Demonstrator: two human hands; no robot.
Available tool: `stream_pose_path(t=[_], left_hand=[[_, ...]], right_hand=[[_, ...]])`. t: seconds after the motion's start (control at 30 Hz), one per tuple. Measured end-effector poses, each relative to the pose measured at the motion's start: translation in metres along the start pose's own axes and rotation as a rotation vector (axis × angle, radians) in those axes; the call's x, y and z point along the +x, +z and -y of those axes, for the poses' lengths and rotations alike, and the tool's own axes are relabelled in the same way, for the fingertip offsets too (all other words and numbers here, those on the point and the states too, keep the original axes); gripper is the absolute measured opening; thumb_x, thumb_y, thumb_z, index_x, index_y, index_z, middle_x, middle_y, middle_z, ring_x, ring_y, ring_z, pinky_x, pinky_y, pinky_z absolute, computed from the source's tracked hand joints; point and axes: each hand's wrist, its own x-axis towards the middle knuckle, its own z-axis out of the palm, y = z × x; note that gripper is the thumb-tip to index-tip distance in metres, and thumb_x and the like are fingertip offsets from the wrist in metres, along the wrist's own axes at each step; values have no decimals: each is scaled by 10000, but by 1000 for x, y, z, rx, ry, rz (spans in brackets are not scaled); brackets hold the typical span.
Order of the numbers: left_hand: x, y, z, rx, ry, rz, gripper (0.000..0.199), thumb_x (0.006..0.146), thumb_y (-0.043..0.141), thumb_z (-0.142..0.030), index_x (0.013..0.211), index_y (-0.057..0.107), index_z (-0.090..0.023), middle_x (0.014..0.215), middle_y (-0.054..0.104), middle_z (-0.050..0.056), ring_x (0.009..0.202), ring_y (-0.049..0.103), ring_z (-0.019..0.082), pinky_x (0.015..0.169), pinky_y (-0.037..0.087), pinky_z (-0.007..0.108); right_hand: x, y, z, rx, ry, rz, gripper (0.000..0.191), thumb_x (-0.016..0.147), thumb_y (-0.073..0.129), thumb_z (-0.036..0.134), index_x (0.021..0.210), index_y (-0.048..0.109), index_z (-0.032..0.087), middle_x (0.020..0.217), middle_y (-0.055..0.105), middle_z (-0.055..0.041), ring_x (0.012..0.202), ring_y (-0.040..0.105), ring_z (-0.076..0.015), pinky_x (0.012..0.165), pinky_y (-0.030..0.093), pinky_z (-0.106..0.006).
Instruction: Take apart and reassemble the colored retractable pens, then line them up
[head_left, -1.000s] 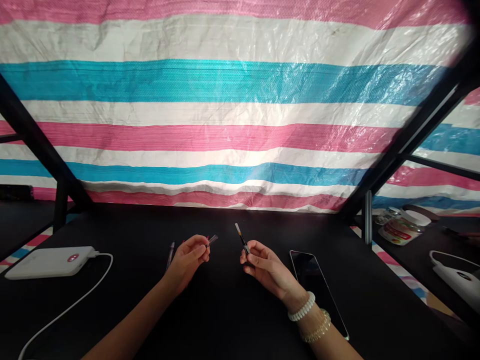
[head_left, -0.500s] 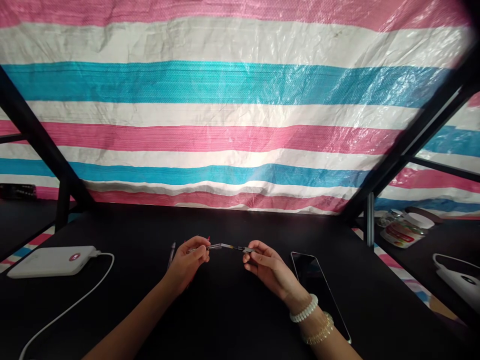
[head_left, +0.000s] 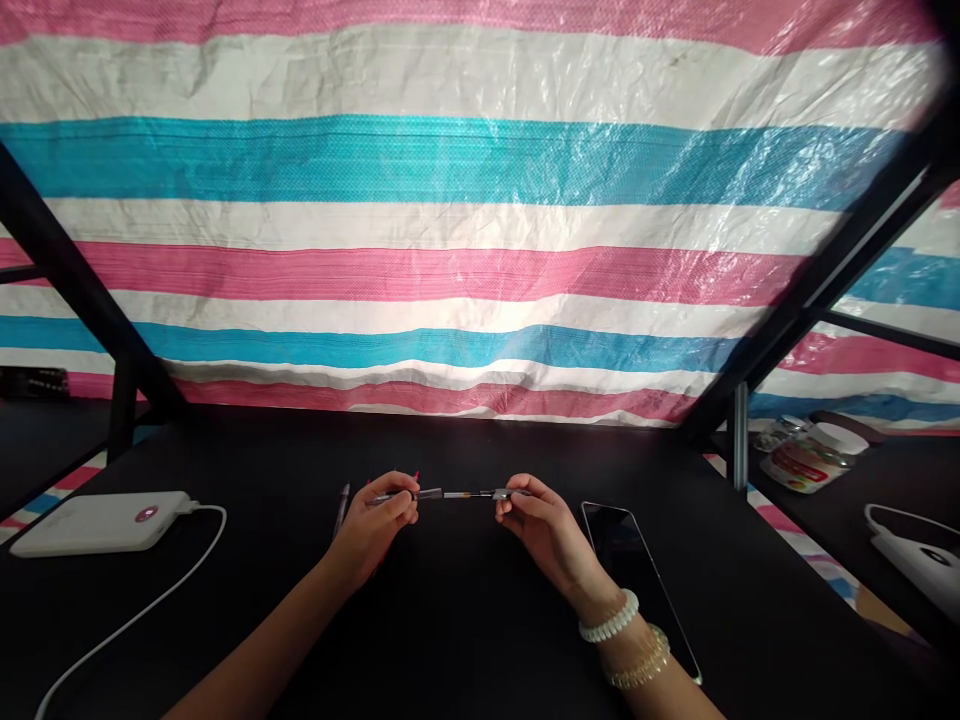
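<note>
Below a striped sheet (head_left: 450, 160), over a black tabletop (head_left: 450, 640), a left hand (head_left: 371, 528) and right hand (head_left: 551, 540) hold pen parts end to end.
A phone (head_left: 637, 575) lies beside the right wrist and a white power bank (head_left: 101, 525) at the left; at far right stands a white-lidded jar (head_left: 810, 465), contents unclear. The left fingers pinch a clear tube (head_left: 430, 494); the right fingers pinch the grey end of a thin refill (head_left: 459, 494), its pale tip at the tube's mouth, whether inside I cannot tell. A second ago the two were apart, the refill pointing up; half a second ago they met at an angle; now they form one level line.
</note>
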Motion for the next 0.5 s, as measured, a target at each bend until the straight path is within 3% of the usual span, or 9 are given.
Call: stream_pose_path(t=[0.27, 0.5], left_hand=[[-2, -2, 2, 40, -18, 22, 143, 771, 729, -297, 828, 691, -171, 634, 553, -4, 647, 506, 112, 686, 404, 248], [-8, 5, -3, 284, -45, 12, 128, 725, 742, -267, 817, 704, -187, 684, 598, -5, 670, 525, 120, 651, 393, 227]], right_hand=[[-7, 7, 3, -162, -66, -3, 206, 776, 759, 280, 888, 611, 191, 747, 633, -5, 761, 580, -157, 778, 446, -293], [-8, 13, 1, -455, -222, 25, 257, 758, 797, 309, 855, 582, 209, 793, 596, 22, 719, 588, -125, 656, 450, -233]])
